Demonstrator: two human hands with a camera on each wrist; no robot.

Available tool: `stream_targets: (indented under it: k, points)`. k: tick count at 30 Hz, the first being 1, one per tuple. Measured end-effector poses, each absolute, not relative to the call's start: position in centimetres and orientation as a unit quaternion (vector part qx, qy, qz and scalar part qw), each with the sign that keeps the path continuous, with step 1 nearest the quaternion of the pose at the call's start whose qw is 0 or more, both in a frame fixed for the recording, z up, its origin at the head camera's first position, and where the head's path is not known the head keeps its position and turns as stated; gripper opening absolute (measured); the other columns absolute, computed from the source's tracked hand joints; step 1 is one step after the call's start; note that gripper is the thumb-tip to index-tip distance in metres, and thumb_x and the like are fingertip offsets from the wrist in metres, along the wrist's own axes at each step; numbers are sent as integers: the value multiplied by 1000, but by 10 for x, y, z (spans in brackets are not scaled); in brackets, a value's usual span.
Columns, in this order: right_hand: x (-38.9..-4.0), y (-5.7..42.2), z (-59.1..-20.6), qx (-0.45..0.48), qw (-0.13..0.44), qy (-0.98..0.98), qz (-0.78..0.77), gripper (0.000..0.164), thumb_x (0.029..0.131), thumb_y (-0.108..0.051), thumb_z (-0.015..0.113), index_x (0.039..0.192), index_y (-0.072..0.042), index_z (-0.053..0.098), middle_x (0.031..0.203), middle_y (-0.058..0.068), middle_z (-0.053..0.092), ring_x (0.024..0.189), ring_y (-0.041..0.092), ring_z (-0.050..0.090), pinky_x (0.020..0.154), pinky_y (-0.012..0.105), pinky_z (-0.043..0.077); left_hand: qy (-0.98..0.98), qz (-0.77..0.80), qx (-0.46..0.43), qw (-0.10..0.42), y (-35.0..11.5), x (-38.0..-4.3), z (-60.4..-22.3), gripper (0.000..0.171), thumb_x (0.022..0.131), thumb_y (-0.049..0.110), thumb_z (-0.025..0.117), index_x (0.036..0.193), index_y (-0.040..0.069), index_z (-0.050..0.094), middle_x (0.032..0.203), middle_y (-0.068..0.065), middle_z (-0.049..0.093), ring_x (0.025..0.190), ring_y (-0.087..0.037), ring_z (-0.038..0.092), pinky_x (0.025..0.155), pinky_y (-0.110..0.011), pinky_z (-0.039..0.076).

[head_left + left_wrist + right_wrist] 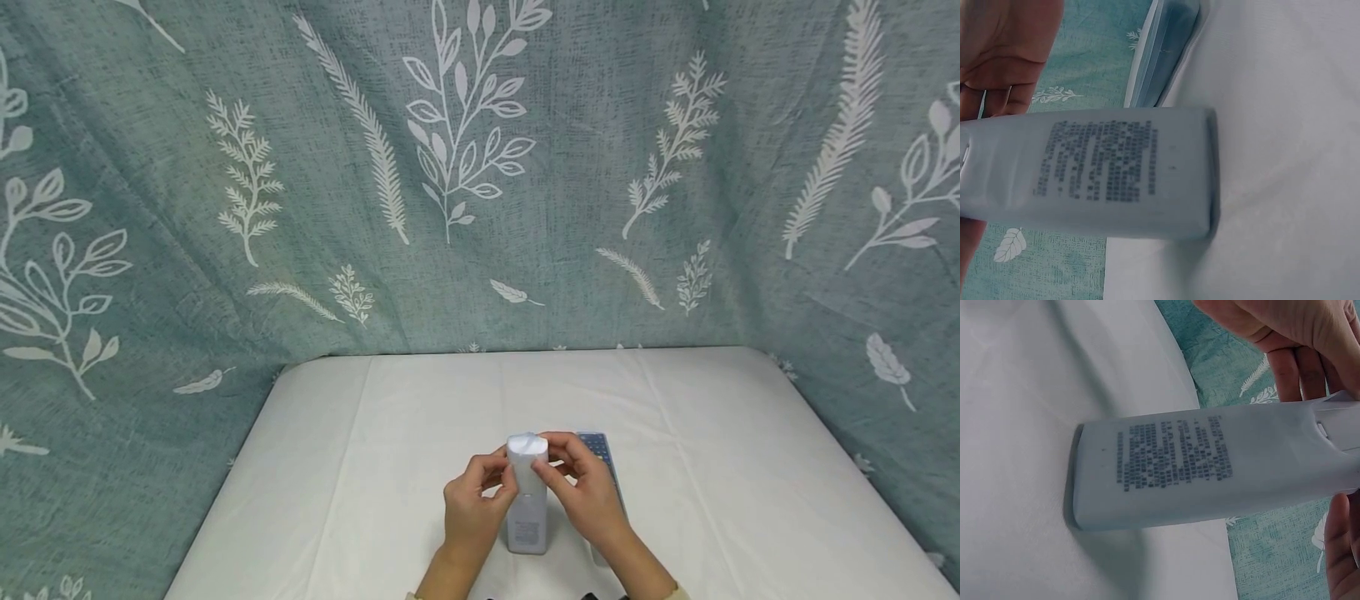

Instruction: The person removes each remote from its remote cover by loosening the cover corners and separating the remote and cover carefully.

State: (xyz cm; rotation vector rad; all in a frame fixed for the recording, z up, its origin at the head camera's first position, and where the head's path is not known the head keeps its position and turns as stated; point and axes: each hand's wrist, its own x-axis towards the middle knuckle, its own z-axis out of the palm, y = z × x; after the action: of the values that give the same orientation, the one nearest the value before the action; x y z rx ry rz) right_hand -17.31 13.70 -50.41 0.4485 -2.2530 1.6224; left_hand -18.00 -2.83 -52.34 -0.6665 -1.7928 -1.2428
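Observation:
A pale grey remote control (527, 512) stands on end with its back toward me and its lower end on the white cloth. Small printed text shows on the back of the remote (1179, 169) in the left wrist view. A whitish, film-like covering (528, 444) shows at its top; its exact form is unclear. My left hand (472, 510) pinches the upper left edge. On the upper right side, my right hand (591, 493) pinches it between thumb and fingers. The far fingertips are hidden behind the remote.
A second remote (597, 446) with a blue button face lies on the table just right of the upright one, partly behind my right hand. White cloth (405, 467) covers the table. Green leaf-patterned fabric (480, 292) hangs at the back and sides.

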Motion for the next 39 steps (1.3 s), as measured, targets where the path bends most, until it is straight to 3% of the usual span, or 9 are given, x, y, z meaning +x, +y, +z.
stream_targets:
  k: [8, 28, 39]
  points:
    - [-174, 137, -505, 188, 189, -799, 539, 26, 93, -7, 69, 118, -12, 61, 105, 3, 76, 91, 6, 68, 71, 25, 58, -718, -465, -261, 447, -25, -186, -522, 26, 66, -16, 65, 86, 0, 61, 80, -13, 75, 64, -19, 74, 58, -13, 57]
    - [-173, 135, -505, 219, 231, -802, 505, 30, 90, -1, 69, 118, -9, 60, 105, 2, 72, 87, 4, 68, 73, 25, 59, -715, -440, -274, 469, -28, -197, -516, 22, 67, -14, 60, 81, 2, 55, 70, -7, 70, 53, -9, 68, 54, -9, 54]
    - [-171, 135, -504, 227, 238, -799, 503, 31, 89, 0, 70, 117, -8, 60, 102, 3, 73, 86, 4, 68, 73, 24, 59, -715, -520, -232, 406, -28, -195, -517, 28, 68, -20, 62, 82, 3, 56, 65, -7, 72, 53, -10, 69, 49, -11, 53]
